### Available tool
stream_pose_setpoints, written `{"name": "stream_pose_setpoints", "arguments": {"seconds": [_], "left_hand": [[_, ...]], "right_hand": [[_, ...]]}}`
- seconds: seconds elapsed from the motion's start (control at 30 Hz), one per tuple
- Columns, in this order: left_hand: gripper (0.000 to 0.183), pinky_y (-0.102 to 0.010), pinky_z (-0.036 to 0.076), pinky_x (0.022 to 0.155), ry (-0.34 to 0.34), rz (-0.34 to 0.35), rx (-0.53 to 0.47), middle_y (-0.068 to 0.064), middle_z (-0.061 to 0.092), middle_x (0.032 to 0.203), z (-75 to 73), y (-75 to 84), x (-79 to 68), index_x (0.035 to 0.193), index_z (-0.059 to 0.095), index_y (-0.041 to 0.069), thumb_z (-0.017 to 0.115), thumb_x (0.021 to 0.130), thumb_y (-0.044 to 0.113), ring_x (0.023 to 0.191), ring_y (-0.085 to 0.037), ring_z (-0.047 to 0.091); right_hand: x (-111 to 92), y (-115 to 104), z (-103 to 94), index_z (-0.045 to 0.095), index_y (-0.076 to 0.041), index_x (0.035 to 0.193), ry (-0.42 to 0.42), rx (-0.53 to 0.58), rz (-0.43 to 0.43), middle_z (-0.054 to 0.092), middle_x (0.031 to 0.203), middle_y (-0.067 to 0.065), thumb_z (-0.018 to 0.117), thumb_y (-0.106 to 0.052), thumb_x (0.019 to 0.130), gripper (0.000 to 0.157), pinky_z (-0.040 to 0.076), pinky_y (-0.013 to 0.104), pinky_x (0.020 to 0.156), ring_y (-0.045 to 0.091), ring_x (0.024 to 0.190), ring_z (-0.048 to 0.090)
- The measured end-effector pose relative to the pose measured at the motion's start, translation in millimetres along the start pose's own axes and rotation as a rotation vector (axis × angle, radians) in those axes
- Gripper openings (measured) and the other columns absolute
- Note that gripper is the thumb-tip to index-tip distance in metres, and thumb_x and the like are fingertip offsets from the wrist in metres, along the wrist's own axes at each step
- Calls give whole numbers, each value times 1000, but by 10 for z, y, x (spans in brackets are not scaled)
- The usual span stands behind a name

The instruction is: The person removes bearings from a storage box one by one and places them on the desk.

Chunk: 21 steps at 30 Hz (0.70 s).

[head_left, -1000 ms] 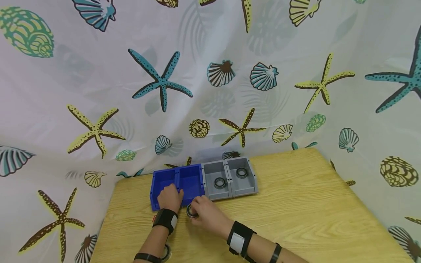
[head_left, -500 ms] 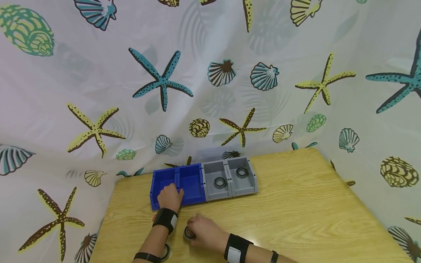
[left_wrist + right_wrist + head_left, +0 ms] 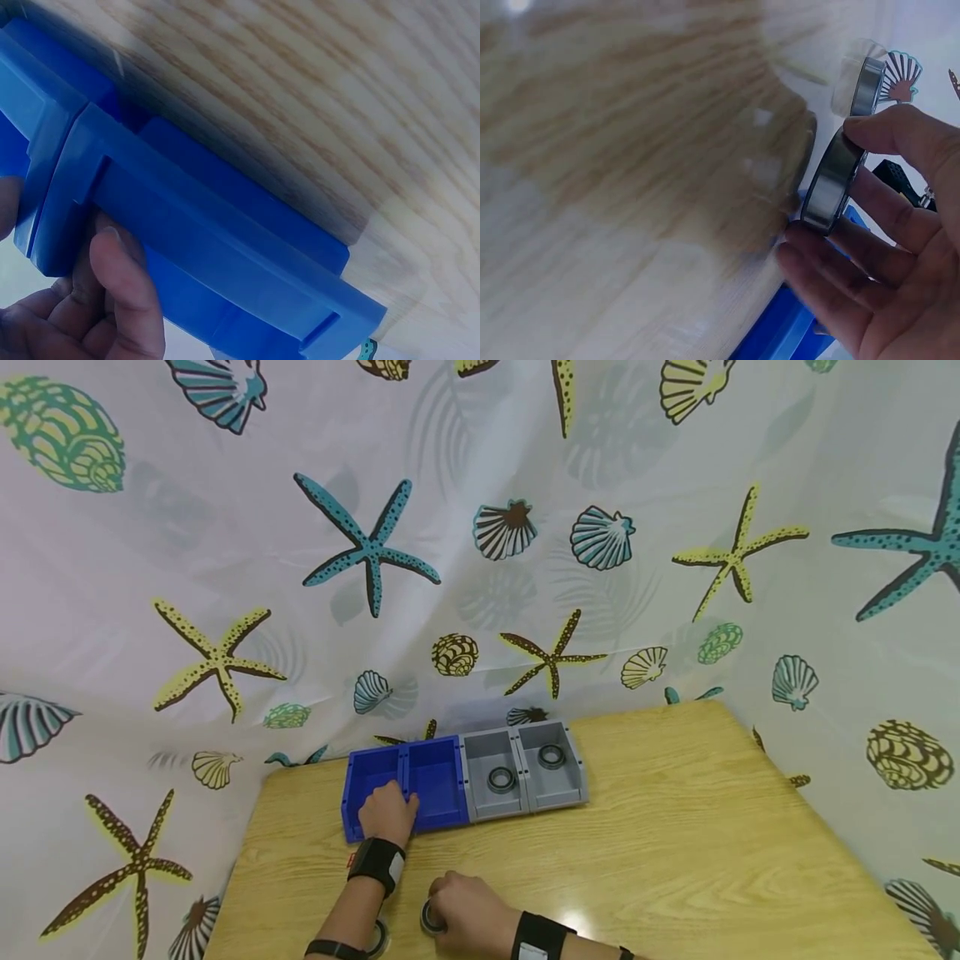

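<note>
In the head view, my left hand (image 3: 388,814) is at the front of the blue bins (image 3: 437,781). The left wrist view shows its fingers (image 3: 127,285) curled about the wall where the two bins meet. My right hand (image 3: 474,912) pinches a ball bearing (image 3: 431,918) between thumb and fingers, low over the table in front of the bins. The right wrist view shows this bearing (image 3: 832,180) held on edge by its rim. Another bearing (image 3: 379,937) lies on the table, partly hidden by the left forearm.
Two grey bins (image 3: 528,768) adjoin the blue ones on the right. One bearing (image 3: 501,779) lies in the left grey bin and another bearing (image 3: 552,756) in the right one. A patterned curtain (image 3: 480,568) hangs behind the wooden table (image 3: 675,827).
My right hand has drawn back from the right blue bin's front edge toward the table's near side, bearing still in its fingers. The left hand has stayed in place.
</note>
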<state>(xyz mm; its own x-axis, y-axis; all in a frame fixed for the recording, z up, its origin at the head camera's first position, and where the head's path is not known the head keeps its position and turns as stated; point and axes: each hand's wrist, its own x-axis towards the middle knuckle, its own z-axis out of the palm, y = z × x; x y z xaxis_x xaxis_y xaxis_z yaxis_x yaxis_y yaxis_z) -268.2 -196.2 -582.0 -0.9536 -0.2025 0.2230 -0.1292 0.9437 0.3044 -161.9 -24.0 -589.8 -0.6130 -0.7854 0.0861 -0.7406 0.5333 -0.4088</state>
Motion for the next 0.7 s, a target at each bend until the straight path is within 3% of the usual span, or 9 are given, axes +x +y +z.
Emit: {"name": "stream_pose_setpoints", "arguments": {"seconds": [0.2,0.47,0.7], "left_hand": [[34,-44,49,48,1,-4,-2,-12,58,60,-9,9,14,73,63,5,80,90,29,56,-33,63],[41,-41,45,47,1,-6,-1,-7,52,55,-39,20,12,65,55,9,80,90,29,52,-30,60],[41,-42,45,47,-20,-9,-11,-8,52,56,-48,27,-2,66,55,8,79,91,29,54,-31,61]], "right_hand": [[8,6,29,61,-27,64,1,-20,28,68,95,-12,86,-18,71,27,38,18,53,1,78,56],[15,1,58,59,-29,63,16,-67,2,68,96,-12,86,-19,71,30,35,18,52,1,74,52],[7,-18,65,58,-28,60,-9,-41,23,69,98,-11,85,-16,72,32,36,17,53,2,77,54]]}}
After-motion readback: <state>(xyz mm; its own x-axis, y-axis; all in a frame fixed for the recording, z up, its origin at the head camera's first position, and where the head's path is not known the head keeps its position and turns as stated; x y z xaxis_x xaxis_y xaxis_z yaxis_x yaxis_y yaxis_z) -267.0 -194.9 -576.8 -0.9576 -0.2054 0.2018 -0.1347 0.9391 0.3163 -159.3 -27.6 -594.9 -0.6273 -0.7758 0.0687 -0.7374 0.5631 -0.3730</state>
